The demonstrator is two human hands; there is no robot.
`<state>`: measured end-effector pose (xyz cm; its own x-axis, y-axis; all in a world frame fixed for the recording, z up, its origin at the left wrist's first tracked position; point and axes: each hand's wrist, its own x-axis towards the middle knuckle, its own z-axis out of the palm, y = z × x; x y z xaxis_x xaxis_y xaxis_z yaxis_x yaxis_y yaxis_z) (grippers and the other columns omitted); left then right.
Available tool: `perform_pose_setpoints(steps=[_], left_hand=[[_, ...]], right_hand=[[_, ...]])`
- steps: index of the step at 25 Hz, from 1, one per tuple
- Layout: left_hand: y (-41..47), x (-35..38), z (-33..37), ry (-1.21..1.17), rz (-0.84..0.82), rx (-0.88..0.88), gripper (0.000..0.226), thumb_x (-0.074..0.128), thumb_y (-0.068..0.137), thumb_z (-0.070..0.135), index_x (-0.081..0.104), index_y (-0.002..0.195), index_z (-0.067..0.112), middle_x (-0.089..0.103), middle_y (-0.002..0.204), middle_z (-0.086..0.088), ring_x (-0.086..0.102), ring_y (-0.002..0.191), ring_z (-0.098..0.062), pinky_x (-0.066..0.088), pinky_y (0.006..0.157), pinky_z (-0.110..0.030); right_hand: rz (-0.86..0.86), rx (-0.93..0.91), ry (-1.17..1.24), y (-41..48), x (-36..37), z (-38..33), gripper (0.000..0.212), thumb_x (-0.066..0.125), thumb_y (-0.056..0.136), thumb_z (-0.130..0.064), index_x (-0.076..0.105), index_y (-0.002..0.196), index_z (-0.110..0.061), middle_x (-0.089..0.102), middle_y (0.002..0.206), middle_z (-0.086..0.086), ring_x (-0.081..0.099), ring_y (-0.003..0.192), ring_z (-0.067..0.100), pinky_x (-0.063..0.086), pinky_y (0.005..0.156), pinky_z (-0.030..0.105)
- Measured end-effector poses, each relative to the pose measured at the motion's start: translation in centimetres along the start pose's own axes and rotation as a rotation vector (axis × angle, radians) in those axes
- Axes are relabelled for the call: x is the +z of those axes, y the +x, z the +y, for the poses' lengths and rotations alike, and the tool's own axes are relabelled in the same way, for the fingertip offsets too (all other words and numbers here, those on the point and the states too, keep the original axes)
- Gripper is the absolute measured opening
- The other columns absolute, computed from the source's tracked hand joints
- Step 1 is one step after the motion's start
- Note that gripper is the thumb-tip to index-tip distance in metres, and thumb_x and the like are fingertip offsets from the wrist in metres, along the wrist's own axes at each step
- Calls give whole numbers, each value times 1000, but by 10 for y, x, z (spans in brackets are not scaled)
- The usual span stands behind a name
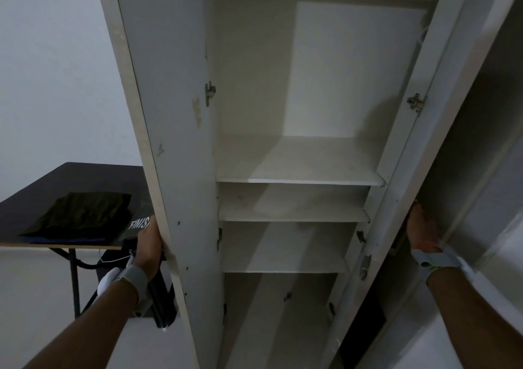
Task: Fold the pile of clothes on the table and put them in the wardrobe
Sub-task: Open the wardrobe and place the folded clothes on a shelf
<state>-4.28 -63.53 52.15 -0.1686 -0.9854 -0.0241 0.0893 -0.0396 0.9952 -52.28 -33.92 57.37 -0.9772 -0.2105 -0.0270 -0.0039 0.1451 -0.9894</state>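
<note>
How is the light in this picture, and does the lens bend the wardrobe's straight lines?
Head view: dim overall; a brighter patch falls on the wardrobe's back panel and top shelf, and the lower shelves are shadowed. Head view: the wide lens makes the left door and right door lean apart. Head view: the folded clothes barely stand out from the dark table.

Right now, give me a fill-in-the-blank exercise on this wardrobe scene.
1. The left hand grips the left ___ of the wardrobe.
2. The right hand grips the ___ door.
3. The folded clothes lie on the dark ___.
4. The shelves hold ___ clothes.
Missing: door; right; table; no.
</note>
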Motion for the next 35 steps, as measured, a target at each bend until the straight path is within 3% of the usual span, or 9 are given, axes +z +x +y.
perform_pose_setpoints(steps=[3, 7, 11, 14, 20, 24, 29, 32, 35], left_hand=[[8, -5, -6, 10, -29, 28, 57, 45, 91, 52, 60, 109, 0, 65, 110, -30, 61, 105, -53, 47, 95, -67], [2, 2, -12, -2, 22, 12, 41, 40, 105, 42, 65, 89, 14, 70, 92, -15, 63, 97, -41, 50, 86, -48], [-7, -1, -20, -21, -12, -62, 60, 37, 99, 65, 73, 102, 17, 76, 102, -10, 69, 97, -30, 51, 93, -48], [-10, -2, -19, -76, -8, -58, 66, 34, 95, 72, 74, 106, 21, 75, 107, -14, 69, 103, -34, 49, 100, -52], [-8, 1, -18, -98, 15, -91, 62, 37, 99, 64, 71, 87, 13, 76, 74, -2, 70, 81, -26, 50, 87, -45], [3, 3, -26, -109, 4, -105, 53, 43, 99, 61, 71, 93, 16, 75, 78, -5, 64, 85, -34, 51, 78, -41], [10, 4, -33, -87, -34, -131, 49, 48, 97, 60, 73, 93, 17, 67, 95, -21, 59, 84, -35, 47, 71, -41], [16, 0, -39, -87, -57, -149, 53, 57, 77, 72, 66, 82, 20, 59, 99, -20, 51, 86, -34, 44, 64, -41], [24, -4, -48, -65, -76, -173, 61, 58, 72, 73, 66, 85, 13, 60, 100, -24, 53, 87, -37, 45, 67, -44]], right_hand=[[23, -2, -7, -6, 3, 0, 54, 41, 101, -55, 64, 125, -12, 63, 127, 19, 58, 108, 33, 42, 101, 45], [87, -15, 1, -16, 6, -7, 50, 42, 105, -43, 60, 131, -5, 60, 125, 19, 54, 117, 35, 37, 100, 40], [71, -12, 0, -11, 8, 1, 48, 42, 102, -52, 65, 118, -14, 63, 116, 13, 55, 100, 29, 40, 92, 39], [73, -27, 9, -12, 10, 2, 43, 40, 103, -50, 65, 108, -15, 62, 107, 14, 58, 99, 32, 40, 87, 39], [55, -59, -1, -17, 10, 8, 46, 41, 104, -51, 62, 117, -12, 60, 108, 9, 55, 100, 27, 38, 91, 36], [141, -90, 4, -19, 15, 22, 44, 46, 103, -42, 64, 123, -8, 65, 113, 12, 59, 104, 31, 41, 90, 36], [263, -79, -5, -49, 27, 43, 32, 49, 95, -28, 68, 88, -3, 63, 86, 13, 65, 92, 41, 44, 76, 34], [232, -8, -65, -73, 42, 69, 43, 47, 99, -35, 65, 100, 4, 63, 88, 13, 64, 90, 38, 43, 70, 30], [75, 27, -208, -96, 67, 87, 39, 44, 102, -35, 61, 98, -1, 63, 95, 13, 60, 89, 29, 45, 81, 32]])
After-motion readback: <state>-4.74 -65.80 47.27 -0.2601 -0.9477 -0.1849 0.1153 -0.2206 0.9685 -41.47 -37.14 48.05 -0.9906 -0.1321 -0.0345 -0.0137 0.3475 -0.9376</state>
